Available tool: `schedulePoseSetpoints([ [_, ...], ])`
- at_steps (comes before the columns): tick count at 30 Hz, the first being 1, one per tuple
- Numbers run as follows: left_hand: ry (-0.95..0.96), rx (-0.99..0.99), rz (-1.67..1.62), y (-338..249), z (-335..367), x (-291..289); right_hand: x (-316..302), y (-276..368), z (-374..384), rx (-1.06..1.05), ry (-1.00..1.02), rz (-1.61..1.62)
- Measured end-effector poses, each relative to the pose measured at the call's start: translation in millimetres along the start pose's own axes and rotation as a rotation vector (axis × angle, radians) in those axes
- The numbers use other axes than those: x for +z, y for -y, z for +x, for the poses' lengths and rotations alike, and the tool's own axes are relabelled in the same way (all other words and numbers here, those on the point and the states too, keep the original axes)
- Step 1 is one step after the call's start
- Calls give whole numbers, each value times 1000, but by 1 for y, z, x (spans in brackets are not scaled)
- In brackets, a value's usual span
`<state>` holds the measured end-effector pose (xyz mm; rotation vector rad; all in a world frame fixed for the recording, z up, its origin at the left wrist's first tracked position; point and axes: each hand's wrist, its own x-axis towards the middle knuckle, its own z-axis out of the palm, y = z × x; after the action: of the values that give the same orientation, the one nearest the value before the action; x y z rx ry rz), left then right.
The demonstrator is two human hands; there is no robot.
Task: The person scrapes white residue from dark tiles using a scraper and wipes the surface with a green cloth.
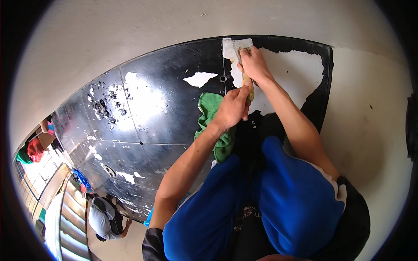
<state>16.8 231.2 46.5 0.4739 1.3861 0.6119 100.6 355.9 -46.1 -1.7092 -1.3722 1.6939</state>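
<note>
Both my hands grip one scraper. Its flat, whitish blade (242, 43) lies against the far edge of a black-coated, tiled floor (170, 69). My right hand (254, 65) is closed on the scraper near the blade. Lower down, my left hand (232, 108) wraps the end of its yellowish handle (248, 90). Around the blade the black coating has come off in a large white patch (287, 71) with ragged edges. A crumpled green cloth (210, 104) lies beside and partly under my left hand.
A pale wall (130, 35) borders the black floor at the far side, and a pale surface (361, 100) lies to the right. Loose black flakes (104, 111) and white spots dot the left part. At lower left another person (103, 217) bends near a white railing (72, 222).
</note>
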Motion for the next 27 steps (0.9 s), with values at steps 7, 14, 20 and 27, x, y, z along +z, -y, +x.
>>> schedulePoseSetpoints([
  [7,-15,-23,12,-1,-2,-2,-2,6,-6,45,18,-47],
  [14,12,5,-47,4,3,-6,4,1,1,26,-9,-44],
  [20,-17,1,-69,6,1,-7,8,10,0,-17,-23,-94],
  [27,-13,-42,-24,-7,-1,-2,6,-12,8,-46,-105,-211],
])
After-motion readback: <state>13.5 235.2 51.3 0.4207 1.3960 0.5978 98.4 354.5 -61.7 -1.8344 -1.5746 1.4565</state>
